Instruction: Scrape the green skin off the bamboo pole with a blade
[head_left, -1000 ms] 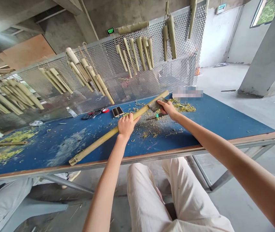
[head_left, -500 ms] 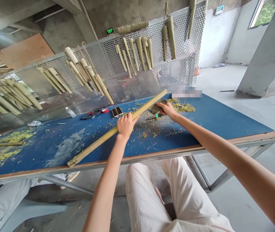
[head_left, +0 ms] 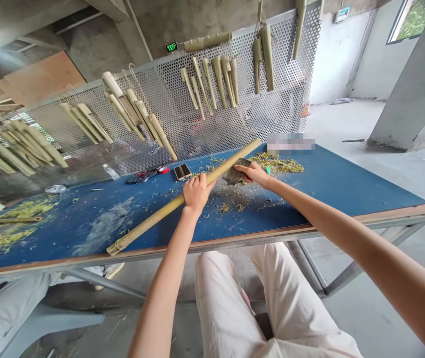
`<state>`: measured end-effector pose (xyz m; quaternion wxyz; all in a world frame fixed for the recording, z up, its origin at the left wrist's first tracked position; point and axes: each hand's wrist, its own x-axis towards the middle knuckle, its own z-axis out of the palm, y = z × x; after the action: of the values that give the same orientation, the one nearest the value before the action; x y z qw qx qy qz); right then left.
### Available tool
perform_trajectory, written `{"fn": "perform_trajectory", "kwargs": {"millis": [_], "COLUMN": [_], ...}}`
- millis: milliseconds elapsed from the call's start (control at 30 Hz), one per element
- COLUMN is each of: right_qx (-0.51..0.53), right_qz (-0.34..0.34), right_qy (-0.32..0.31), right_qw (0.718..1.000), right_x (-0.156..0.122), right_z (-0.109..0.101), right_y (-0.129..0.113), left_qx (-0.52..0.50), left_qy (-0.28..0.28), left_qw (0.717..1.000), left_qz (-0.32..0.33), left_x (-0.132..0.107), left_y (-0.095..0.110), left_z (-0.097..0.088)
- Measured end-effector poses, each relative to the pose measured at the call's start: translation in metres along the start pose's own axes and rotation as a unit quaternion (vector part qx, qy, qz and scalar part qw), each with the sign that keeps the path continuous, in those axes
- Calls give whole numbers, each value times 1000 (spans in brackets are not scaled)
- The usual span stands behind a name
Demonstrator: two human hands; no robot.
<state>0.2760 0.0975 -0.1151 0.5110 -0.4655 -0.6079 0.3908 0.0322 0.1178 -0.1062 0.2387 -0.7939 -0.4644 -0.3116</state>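
A long bamboo pole lies slantwise across the blue table, its near end at the front edge and its far end up by the mesh panel. My left hand is wrapped round the pole near its middle. My right hand is closed on a dark flat blade, pressed against the pole just past my left hand. A small green handle end shows behind my right hand. Green-yellow shavings lie around the blade.
A perforated metal panel with several hanging bamboo pieces backs the table. A phone, scissors and red tape, and a plastic bottle lie at the rear. Another person's light trousers show at lower left. Thin sticks lie far left.
My right hand has slid the blade down the pole toward my left hand. My left hand stays gripped on the pole.
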Motion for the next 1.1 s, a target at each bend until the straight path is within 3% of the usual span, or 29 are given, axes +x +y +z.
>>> {"fn": "perform_trajectory", "kwargs": {"millis": [67, 233, 400, 600, 767, 933, 1100], "right_qx": [2, 15, -10, 3, 7, 23, 18], "right_qz": [-3, 4, 13, -5, 5, 5, 23], "right_qy": [-9, 61, -12, 23, -36, 12, -44], "right_qw": [1000, 998, 1000, 1000, 999, 1000, 999], "right_x": [-1, -2, -4, -3, -4, -3, -7], "right_z": [2, -6, -5, -7, -8, -7, -3], "right_y": [-2, -6, -8, -7, -8, -9, -14], "left_qx": [-1, -5, 7, 20, 9, 15, 12], "left_qy": [-4, -10, -9, -15, 4, 2, 8], "left_qw": [1000, 1000, 1000, 1000, 1000, 1000, 1000], "left_qz": [-3, 1, 0, 6, 9, 10, 7], "left_x": [0, 0, 0, 0, 0, 0, -1], "left_y": [1, 0, -1, -1, -2, -3, -4], "left_z": [0, 1, 1, 0, 2, 3, 4]}}
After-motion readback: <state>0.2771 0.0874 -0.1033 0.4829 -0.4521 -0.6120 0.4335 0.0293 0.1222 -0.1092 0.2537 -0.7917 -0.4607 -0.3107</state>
